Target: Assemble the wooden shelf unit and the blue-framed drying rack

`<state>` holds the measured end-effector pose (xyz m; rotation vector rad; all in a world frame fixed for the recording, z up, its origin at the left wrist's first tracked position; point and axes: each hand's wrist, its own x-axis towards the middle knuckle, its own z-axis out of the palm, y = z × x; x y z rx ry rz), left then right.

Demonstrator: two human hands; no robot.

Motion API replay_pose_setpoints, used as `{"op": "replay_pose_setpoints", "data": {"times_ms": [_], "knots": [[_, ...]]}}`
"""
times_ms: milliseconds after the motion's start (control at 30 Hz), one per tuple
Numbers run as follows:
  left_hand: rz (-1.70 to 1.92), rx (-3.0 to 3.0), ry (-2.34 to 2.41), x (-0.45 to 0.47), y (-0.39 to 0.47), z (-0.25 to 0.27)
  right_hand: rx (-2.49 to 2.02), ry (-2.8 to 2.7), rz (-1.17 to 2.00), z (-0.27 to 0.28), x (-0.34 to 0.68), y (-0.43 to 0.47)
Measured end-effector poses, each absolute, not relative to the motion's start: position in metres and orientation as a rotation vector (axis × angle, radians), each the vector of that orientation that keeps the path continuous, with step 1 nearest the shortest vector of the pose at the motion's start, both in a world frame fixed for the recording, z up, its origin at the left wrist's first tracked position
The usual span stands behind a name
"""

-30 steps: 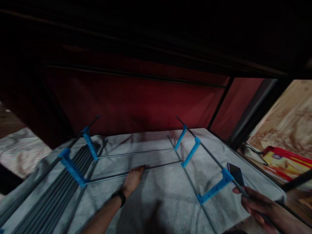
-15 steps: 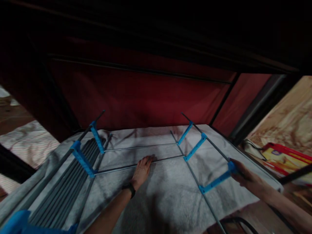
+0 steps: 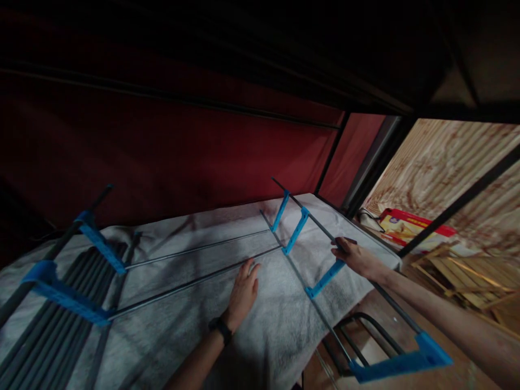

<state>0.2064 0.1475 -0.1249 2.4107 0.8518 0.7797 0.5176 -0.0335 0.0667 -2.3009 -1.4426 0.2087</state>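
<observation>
left hand [image 3: 242,292] laid flat, fingers spread, on towel [image 3: 260,319] beside rod [image 3: 195,276] | right hand [image 3: 355,258] closed on rail [image 3: 325,230] by blue bracket [image 3: 325,279], near towel's right edge | red box [image 3: 410,225] seen beyond right edge

The supporting surface is a bed covered with a grey-white towel-like cloth [image 3: 268,314]. A frame of thin metal rods [image 3: 195,249] joined by blue plastic connectors [image 3: 296,232] lies directly on the cloth. A bundle of dark loose rods [image 3: 49,336] lies at its left end.
</observation>
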Motion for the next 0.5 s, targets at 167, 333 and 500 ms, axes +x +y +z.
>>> {"op": "replay_pose_setpoints", "data": {"times_ms": [167, 333, 500], "knots": [[0.713, 2.335, 0.729, 0.242, 0.131, -0.111, -2.333, -1.425, 0.265, 0.074, 0.492, -0.044], [0.560, 2.292, 0.664, 0.284, 0.114, -0.108, -2.395, -1.419, 0.177, 0.062, 0.487, -0.053], [0.346, 2.323, 0.541, 0.302, 0.090, -0.114, -2.387, -1.601, 0.021, 0.050, 0.480, -0.058]]}}
